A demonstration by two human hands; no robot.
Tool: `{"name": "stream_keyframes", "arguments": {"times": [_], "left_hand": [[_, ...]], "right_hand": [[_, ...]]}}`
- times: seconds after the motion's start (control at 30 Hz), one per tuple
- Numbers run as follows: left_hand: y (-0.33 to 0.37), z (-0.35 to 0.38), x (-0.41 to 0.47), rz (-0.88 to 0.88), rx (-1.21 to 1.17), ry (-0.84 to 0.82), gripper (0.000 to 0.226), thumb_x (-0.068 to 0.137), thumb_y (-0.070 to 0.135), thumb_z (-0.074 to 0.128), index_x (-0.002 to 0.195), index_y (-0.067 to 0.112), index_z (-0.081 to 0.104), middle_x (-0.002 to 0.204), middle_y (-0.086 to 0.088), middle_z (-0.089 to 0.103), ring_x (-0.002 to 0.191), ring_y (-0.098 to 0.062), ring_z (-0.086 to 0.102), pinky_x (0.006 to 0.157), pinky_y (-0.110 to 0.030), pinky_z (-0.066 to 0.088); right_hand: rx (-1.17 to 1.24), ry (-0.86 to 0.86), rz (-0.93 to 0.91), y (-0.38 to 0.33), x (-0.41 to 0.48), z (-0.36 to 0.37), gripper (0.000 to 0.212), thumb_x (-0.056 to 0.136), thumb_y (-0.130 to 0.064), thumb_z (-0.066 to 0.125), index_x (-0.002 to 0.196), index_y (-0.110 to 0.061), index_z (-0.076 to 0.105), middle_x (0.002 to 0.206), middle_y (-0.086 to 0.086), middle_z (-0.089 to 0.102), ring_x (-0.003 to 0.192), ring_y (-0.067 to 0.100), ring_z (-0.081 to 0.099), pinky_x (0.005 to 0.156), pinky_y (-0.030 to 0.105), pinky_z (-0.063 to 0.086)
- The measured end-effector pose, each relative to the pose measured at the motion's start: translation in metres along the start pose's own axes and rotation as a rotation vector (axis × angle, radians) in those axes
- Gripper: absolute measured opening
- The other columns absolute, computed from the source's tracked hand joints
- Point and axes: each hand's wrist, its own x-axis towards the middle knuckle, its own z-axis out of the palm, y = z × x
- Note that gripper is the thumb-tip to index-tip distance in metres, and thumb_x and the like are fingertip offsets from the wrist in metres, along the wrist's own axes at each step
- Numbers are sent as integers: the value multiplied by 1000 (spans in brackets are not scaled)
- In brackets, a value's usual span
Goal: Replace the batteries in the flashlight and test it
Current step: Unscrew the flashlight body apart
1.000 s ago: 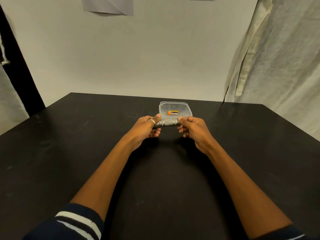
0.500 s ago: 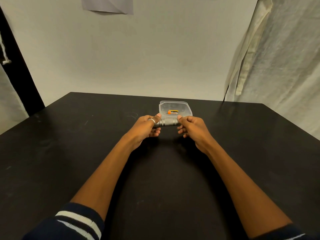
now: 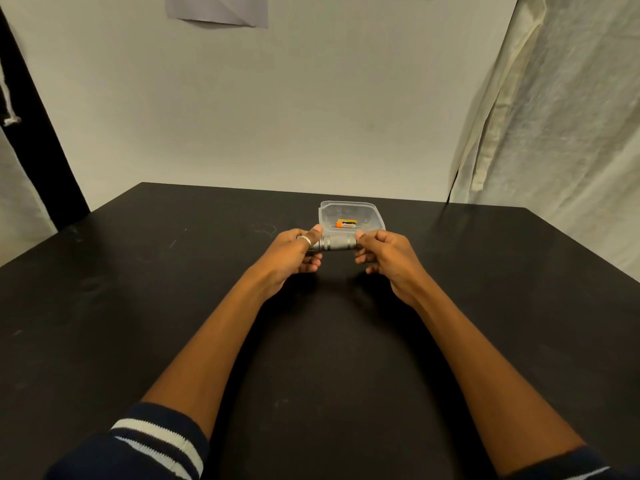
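The black table (image 3: 138, 306) looks just as it did a second ago, and the clear plastic tub (image 3: 375, 216) sits in the same spot on it with an orange battery (image 3: 346, 223) inside. Just in front of the tub, the left hand (image 3: 294, 251) and right hand (image 3: 384, 252) stay clamped on opposite ends of the silver flashlight (image 3: 337, 243), held level above the table. With almost nothing moved, I judge it not yet unscrewed.

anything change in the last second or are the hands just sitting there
Nothing visibly changed. The left hand and right hand still grip the two ends of the flashlight, held level in front of the clear container with the battery inside.
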Motion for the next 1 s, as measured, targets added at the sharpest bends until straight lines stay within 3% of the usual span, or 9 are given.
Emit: {"name": "stream_keyframes", "arguments": {"times": [0.17, 0.3, 0.37, 0.5, 0.6, 0.73, 0.8, 0.9, 1.0], "left_hand": [[1, 0, 0, -6, 0, 9, 42, 102, 45, 54, 117, 6, 62, 87, -9, 67, 70, -12, 63, 69, -27, 56], [1, 0, -1, 1, -5, 4, 43, 102, 44, 55, 117, 5, 62, 86, -8, 67, 69, -11, 63, 66, -25, 56], [-1, 0, 0, 4, -3, 0, 42, 102, 45, 55, 116, 5, 63, 86, -8, 67, 68, -11, 63, 66, -25, 56], [-2, -1, 2, -1, 2, 2, 42, 101, 46, 55, 114, 7, 63, 87, -8, 68, 69, -11, 64, 66, -25, 56], [-3, -2, 4, -5, -3, 3, 41, 101, 47, 56, 113, 9, 64, 85, -7, 68, 68, -11, 64, 67, -26, 56], [-5, -3, 6, -3, -9, 7, 41, 100, 48, 57, 111, 10, 65, 82, -6, 69, 65, -10, 65, 65, -25, 56], [-5, -3, 6, 2, -9, 6, 41, 100, 48, 57, 111, 9, 64, 81, -6, 69, 64, -9, 65, 64, -25, 56], [-5, -3, 7, 3, -8, 7, 40, 100, 47, 57, 110, 9, 64, 82, -7, 69, 64, -9, 65, 65, -25, 56], [-5, -3, 6, -1, -8, 6, 40, 100, 47, 57, 111, 9, 64, 83, -7, 69, 64, -10, 66, 65, -25, 56]], "right_hand": [[91, -70, -5, -1, 0, -7, 15, 95, -18, 70, 110, -14, 73, 105, 3, 79, 83, 11, 74, 60, 23, 55], [-18, 8, 27, -2, 0, 1, 32, 97, -44, 66, 97, -13, 74, 80, 1, 75, 69, 8, 69, 55, 21, 52], [-58, 21, 13, 0, 1, 2, 31, 98, -41, 65, 92, -12, 74, 73, -1, 73, 64, 6, 67, 52, 19, 51], [35, -45, -6, 0, -1, -4, 16, 96, -23, 71, 106, -11, 74, 93, 1, 78, 78, 9, 71, 58, 21, 54], [80, -74, -14, -1, -1, -7, 22, 93, -20, 74, 113, -12, 73, 103, 2, 78, 83, 8, 72, 62, 23, 55], [-19, 11, 18, -2, -2, 0, 31, 96, -42, 68, 98, -12, 75, 82, 1, 75, 69, 8, 69, 55, 21, 52], [-48, 8, 3, 0, -1, 0, 29, 97, -40, 67, 93, -13, 75, 79, 1, 75, 68, 9, 69, 53, 19, 51], [39, -56, -16, 0, -2, -6, 13, 95, -26, 72, 103, -15, 76, 99, 3, 78, 82, 10, 72, 59, 21, 54], [84, -82, -20, 0, -1, -8, 16, 94, -24, 73, 109, -17, 76, 106, 1, 78, 86, 9, 73, 62, 23, 55]]}}
